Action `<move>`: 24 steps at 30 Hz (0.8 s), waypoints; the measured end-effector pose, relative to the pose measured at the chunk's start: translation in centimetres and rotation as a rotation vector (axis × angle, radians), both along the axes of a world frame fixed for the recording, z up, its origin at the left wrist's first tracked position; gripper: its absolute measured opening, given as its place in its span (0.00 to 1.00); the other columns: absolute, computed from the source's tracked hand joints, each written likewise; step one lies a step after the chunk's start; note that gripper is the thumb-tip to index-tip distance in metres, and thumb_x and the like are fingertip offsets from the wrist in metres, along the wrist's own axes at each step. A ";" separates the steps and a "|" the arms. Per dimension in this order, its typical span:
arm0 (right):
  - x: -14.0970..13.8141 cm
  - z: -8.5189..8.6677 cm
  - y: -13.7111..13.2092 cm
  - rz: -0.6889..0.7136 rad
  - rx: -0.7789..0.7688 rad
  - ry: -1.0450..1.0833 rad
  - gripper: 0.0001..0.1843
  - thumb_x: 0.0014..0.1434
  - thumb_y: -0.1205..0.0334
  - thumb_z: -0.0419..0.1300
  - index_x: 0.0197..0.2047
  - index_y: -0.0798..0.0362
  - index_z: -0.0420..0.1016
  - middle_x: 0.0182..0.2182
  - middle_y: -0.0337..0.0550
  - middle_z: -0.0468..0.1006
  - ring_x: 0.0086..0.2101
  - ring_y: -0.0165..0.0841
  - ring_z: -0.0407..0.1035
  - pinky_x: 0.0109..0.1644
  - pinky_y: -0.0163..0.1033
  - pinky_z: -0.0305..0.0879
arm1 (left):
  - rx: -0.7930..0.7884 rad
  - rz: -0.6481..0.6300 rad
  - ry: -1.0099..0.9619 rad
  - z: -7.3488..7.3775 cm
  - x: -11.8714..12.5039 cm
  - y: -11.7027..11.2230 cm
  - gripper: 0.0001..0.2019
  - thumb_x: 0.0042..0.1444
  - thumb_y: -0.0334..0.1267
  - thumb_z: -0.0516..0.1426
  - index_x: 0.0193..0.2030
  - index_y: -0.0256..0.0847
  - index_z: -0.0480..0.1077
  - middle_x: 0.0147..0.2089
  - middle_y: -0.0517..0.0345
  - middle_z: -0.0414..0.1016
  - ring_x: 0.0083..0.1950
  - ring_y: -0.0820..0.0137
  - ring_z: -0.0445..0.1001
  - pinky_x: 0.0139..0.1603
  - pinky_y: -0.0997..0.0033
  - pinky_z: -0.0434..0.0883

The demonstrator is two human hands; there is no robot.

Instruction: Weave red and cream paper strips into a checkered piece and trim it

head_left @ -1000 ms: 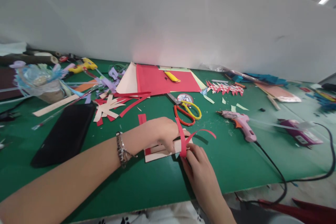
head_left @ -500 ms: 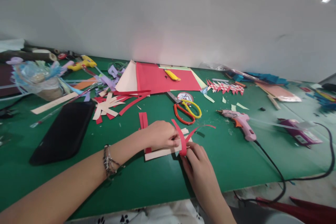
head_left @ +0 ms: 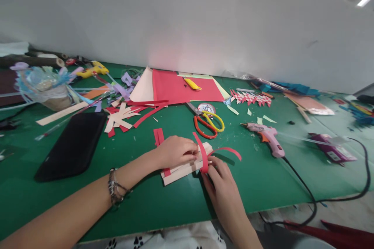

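Cream paper strips (head_left: pixel 181 175) lie side by side in front of me, with red paper strips crossing them. My left hand (head_left: pixel 175 151) rests over the strips from above, its fingers bent together against the cream ones near the middle. At their right end, my right hand (head_left: pixel 220 175) pinches a red paper strip (head_left: pixel 203 155) that loops up and over the cream strips. Another thin red strip end (head_left: pixel 230 149) curls out to the right. Beyond my left hand, two red strip ends (head_left: pixel 158 136) stick out. My fingers hide part of the weave.
Scissors (head_left: pixel 209 124) with red and yellow handles lie just behind the strips. A pink glue gun (head_left: pixel 270 138) and its cord are on the right, a black phone-like slab (head_left: pixel 73 146) on the left. Red card (head_left: pixel 187 87) and loose strips (head_left: pixel 121 116) lie farther back.
The left end of the strips has swung slightly toward me, and my left fingers have loosened and lifted a little. The thin red strip end now curves downward on the right.
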State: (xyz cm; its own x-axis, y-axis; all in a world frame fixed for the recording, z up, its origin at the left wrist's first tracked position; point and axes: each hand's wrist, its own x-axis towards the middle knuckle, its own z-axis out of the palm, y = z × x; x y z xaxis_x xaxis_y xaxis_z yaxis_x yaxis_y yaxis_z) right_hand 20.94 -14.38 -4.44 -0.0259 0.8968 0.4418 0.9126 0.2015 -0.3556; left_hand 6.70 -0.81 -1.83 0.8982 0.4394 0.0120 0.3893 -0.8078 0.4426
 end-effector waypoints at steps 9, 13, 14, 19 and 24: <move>-0.1 0.2 -0.3 0.019 0.045 -0.092 0.14 0.59 0.73 0.46 0.34 0.52 0.70 0.42 0.47 0.71 0.37 0.33 0.68 0.35 0.34 0.68 | -0.035 0.007 -0.014 -0.7 -0.2 -0.1 0.09 0.59 0.41 0.50 0.37 0.41 0.69 0.39 0.59 0.71 0.37 0.70 0.72 0.32 0.75 0.63; -0.1 0.4 -0.3 0.009 0.064 -0.143 0.14 0.59 0.73 0.46 0.32 0.52 0.70 0.39 0.47 0.73 0.34 0.32 0.68 0.33 0.34 0.66 | -0.045 0.001 -0.040 -0.7 -0.1 0.0 0.12 0.61 0.41 0.48 0.35 0.39 0.69 0.36 0.58 0.72 0.35 0.70 0.71 0.30 0.74 0.61; -0.1 0.4 -0.3 0.013 0.059 -0.147 0.14 0.60 0.73 0.45 0.31 0.52 0.69 0.38 0.47 0.73 0.34 0.31 0.68 0.33 0.34 0.66 | -0.042 -0.004 -0.047 -0.7 -0.1 0.0 0.12 0.61 0.41 0.47 0.34 0.39 0.69 0.35 0.57 0.71 0.34 0.70 0.71 0.30 0.74 0.61; 0.0 0.1 -0.4 0.026 0.000 -0.099 0.13 0.61 0.71 0.45 0.34 0.52 0.69 0.38 0.47 0.73 0.36 0.32 0.68 0.36 0.35 0.67 | -0.055 -0.018 -0.076 -0.6 0.0 0.0 0.11 0.61 0.37 0.47 0.35 0.39 0.69 0.35 0.58 0.71 0.34 0.71 0.70 0.32 0.74 0.62; 0.1 -0.1 -0.5 0.040 -0.017 -0.085 0.12 0.61 0.71 0.46 0.35 0.53 0.69 0.38 0.46 0.73 0.36 0.32 0.68 0.37 0.36 0.68 | -0.126 -0.002 -0.129 -0.5 -0.1 -0.1 0.09 0.60 0.35 0.48 0.36 0.40 0.69 0.35 0.58 0.71 0.35 0.72 0.70 0.32 0.76 0.62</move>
State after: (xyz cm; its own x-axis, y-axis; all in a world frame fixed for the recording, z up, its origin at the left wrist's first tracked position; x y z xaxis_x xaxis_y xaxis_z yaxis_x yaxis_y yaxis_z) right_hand 21.05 -14.85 -4.57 -0.0985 0.9018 0.4208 0.9311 0.2328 -0.2810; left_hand 6.60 -0.90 -2.35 0.8934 0.4433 0.0725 0.3212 -0.7434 0.5867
